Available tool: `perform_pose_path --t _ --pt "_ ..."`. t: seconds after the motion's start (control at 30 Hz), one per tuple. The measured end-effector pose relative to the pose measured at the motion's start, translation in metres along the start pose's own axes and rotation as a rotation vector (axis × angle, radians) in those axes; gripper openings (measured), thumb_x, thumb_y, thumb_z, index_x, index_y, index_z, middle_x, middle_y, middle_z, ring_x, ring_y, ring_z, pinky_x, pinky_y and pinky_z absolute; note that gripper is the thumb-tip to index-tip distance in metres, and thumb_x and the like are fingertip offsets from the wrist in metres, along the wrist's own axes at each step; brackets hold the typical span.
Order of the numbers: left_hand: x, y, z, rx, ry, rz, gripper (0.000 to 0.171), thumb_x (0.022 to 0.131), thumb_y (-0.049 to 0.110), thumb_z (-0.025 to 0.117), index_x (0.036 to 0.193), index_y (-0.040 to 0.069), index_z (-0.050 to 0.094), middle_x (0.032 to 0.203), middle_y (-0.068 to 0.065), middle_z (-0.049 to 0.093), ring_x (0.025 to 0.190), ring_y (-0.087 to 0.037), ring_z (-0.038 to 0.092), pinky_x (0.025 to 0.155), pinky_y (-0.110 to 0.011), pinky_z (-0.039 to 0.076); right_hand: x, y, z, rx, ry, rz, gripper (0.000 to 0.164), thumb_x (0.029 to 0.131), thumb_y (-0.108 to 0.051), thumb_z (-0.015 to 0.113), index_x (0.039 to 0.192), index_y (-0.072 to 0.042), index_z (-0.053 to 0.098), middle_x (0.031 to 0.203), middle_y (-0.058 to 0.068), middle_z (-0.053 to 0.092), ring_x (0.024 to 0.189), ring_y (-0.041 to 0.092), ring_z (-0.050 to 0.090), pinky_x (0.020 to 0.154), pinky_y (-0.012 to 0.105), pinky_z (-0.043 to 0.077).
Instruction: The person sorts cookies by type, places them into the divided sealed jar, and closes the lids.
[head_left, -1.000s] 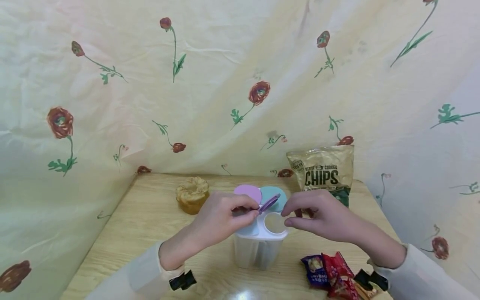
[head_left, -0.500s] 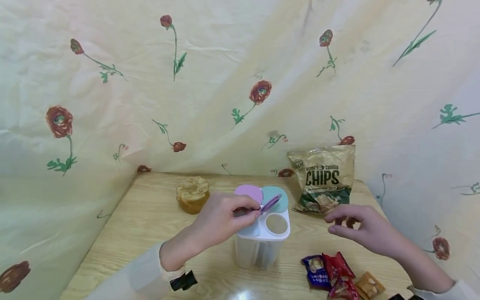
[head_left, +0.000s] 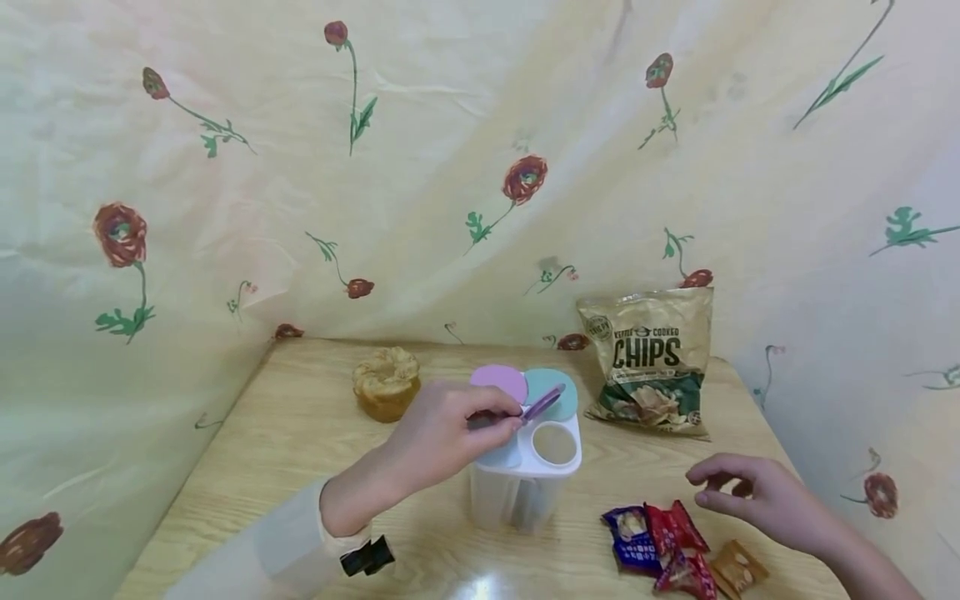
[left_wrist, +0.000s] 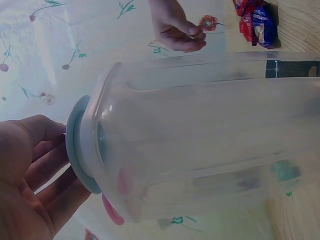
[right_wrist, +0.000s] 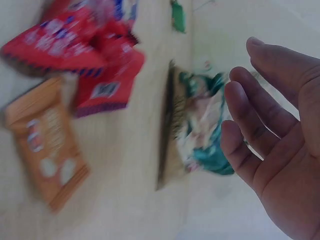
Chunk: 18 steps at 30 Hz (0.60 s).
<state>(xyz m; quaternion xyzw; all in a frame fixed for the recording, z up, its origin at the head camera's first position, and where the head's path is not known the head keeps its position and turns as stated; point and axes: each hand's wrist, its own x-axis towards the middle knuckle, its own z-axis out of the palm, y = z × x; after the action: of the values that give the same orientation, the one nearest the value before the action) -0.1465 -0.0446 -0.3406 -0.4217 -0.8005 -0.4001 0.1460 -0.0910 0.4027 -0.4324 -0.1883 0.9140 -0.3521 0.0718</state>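
My left hand (head_left: 442,425) pinches a thin purple round lid (head_left: 544,403) between thumb and fingertips, tilted above a clear plastic storage container (head_left: 517,502). The container's white top carries a lilac lid (head_left: 498,382), a teal lid (head_left: 552,392) and a pale blue lid (head_left: 501,454) partly behind my hand; its front right round opening is uncovered. Out to the right, my right hand (head_left: 757,497) hangs with loosely bent fingers and nothing in them. Just below it lie small snack packets: a dark blue one (head_left: 636,540), red ones (head_left: 677,533) and an orange one (head_left: 738,568).
A gold and green chips bag (head_left: 648,362) stands at the back right of the wooden table (head_left: 300,450). Behind the left hand sits a round ring-shaped bread (head_left: 386,385). Flowered cloth (head_left: 420,167) hangs behind and at both sides.
My right hand has drawn away from the container's opening, rightward and down to the snack packets, uncovering the chips bag. The left hand stays in place with the purple lid.
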Motion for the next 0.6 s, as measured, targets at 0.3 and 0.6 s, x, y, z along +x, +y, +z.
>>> perform_pose_path --t 0.3,0.6 --pt "-0.001 -0.001 0.001 0.014 0.001 0.005 0.007 0.09 0.017 0.078 0.096 0.017 0.081 0.091 0.008 0.078 0.084 0.003 0.07 0.077 -0.013 0.056 -0.027 0.042 0.003 0.139 -0.145 0.207 0.032 0.103 -0.017 0.062 0.125 0.006 0.066 0.11 0.004 0.074 0.09 -0.001 0.064 0.068 0.026 0.055" --pt "-0.001 -0.001 0.001 0.015 0.004 0.013 0.006 0.09 0.016 0.077 0.096 0.017 0.081 0.09 0.009 0.078 0.083 0.004 0.069 0.076 -0.012 0.055 -0.047 0.071 0.01 0.236 -0.244 0.311 0.039 0.104 -0.018 0.06 0.128 0.012 0.06 0.112 0.014 0.071 0.085 0.001 0.062 0.07 0.023 0.054"
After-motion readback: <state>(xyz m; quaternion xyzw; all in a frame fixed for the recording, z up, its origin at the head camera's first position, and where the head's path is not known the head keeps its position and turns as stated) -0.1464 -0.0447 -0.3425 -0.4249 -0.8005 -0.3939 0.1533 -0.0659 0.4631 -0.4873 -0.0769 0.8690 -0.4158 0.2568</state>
